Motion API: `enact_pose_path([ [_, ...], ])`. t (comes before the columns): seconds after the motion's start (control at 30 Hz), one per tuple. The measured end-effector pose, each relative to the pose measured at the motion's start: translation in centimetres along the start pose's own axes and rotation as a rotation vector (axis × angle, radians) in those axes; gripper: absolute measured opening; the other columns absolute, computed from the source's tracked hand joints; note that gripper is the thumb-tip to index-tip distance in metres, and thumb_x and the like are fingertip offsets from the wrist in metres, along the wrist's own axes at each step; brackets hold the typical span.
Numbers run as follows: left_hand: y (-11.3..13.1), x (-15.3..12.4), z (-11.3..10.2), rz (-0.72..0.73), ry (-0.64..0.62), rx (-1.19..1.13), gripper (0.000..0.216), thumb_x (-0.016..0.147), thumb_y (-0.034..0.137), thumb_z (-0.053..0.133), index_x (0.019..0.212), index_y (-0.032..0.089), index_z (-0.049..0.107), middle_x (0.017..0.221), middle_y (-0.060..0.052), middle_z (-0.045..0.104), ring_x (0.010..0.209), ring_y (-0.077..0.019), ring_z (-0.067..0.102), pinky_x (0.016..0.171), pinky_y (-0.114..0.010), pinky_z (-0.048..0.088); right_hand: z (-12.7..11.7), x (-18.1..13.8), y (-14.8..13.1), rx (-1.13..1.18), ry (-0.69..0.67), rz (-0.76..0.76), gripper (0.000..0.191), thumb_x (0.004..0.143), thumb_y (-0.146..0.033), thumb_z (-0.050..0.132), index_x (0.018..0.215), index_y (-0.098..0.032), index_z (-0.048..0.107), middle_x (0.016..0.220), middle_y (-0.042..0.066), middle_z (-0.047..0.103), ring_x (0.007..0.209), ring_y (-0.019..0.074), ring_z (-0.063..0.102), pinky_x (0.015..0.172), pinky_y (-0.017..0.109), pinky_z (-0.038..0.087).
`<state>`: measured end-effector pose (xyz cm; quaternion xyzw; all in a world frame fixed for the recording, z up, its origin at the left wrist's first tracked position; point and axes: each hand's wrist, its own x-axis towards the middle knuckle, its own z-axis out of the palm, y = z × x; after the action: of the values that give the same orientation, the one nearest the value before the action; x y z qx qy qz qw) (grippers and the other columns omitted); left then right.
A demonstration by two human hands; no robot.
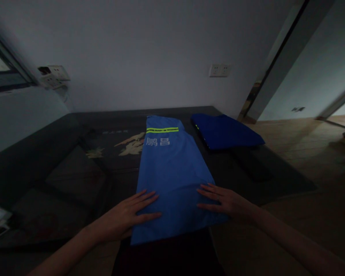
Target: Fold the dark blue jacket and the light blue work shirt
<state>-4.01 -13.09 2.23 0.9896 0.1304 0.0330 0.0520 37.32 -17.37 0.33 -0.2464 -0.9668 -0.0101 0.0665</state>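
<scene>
Head view, dim room.

Surface: a dark table (pixel 74 168) is filling the left and centre of the frame, its glossy top showing a pale gold decoration and a faint line of writing too dim to read. A plain grey wall is standing behind it, carrying a white double socket (pixel 220 70) at upper centre-right and another socket cluster (pixel 53 74) at upper left. Wooden flooring (pixel 304 153) is running along the right side, with a doorway frame rising at upper right.

Items: a light blue garment (pixel 172 172) is lying folded into a long strip down the centre of the frame, its near end hanging just over the table edge. A darker blue folded garment (pixel 227 131) is lying just right of it, towards the far edge, apart from it.

Hands: the left hand (pixel 132 214) is resting flat on the near left edge of the light blue garment, fingers spread and extended, gripping nothing. The right hand (pixel 227 201) is pressing flat on the near right edge likewise, fingers apart, clasping nothing.

Markings: two fluorescent yellow-green stripes (pixel 162 130) are crossing the garment's far end; below them white characters (pixel 158 141) are reading "鹏昌".
</scene>
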Motion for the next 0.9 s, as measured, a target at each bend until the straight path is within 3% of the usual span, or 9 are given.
enact_pose_path([
  [0.13,0.0,-0.1,-0.1,0.016,-0.008,-0.019,0.071,0.083,0.015,0.054,0.147,0.03,0.028,0.157,-0.008,0.017,0.141,-0.0312,0.022,0.111,-0.052,0.03,-0.1,0.1,-0.2,-0.013,0.023,0.04,0.074,0.082,-0.004,0.051,0.146,-0.035,0.029,0.158,0.007,0.014,0.142,0.0302,0.012,0.106,0.049,0.037],
  [0.43,0.0,0.0,-0.3,0.013,-0.016,-0.062,0.07,0.083,0.013,0.052,0.147,0.031,0.028,0.157,-0.008,0.015,0.141,-0.0307,0.023,0.112,-0.053,0.029,0.5,-0.3,-0.1,0.007,0.052,0.062,0.064,0.087,-0.008,0.049,0.144,-0.034,0.034,0.155,0.005,0.023,0.141,0.0253,0.02,0.108,0.045,0.036],
  [0.6,-0.7,0.7,-0.7,-0.054,-0.003,-0.045,0.076,0.08,0.03,0.062,0.147,0.031,0.026,0.158,-0.008,-0.002,0.142,-0.0399,0.009,0.111,-0.061,0.021,0.4,-0.3,-0.1,-0.011,0.037,0.051,0.067,0.085,-0.007,0.049,0.145,-0.034,0.033,0.155,0.004,0.022,0.141,0.0253,0.021,0.107,0.044,0.037],
  [0.7,-1.0,1.0,-0.7,-0.081,-0.01,-0.071,0.082,0.077,0.033,0.066,0.148,0.03,0.025,0.158,-0.007,-0.008,0.142,-0.0407,0.005,0.112,-0.057,0.023,0.3,-0.3,-0.1,-0.01,0.027,0.045,0.068,0.085,-0.009,0.05,0.145,-0.033,0.032,0.155,0.005,0.022,0.141,0.0256,0.02,0.108,0.044,0.036],
  [0.9,-1.0,1.1,-0.9,-0.072,-0.036,-0.091,0.079,0.078,0.036,0.065,0.147,0.029,0.028,0.159,-0.007,-0.004,0.143,-0.0376,0.011,0.114,-0.051,0.022,0.2,-0.2,0.0,0.026,0.046,0.047,0.067,0.084,-0.007,0.047,0.145,-0.032,0.034,0.154,0.005,0.024,0.141,0.0236,0.019,0.11,0.043,0.033],
])
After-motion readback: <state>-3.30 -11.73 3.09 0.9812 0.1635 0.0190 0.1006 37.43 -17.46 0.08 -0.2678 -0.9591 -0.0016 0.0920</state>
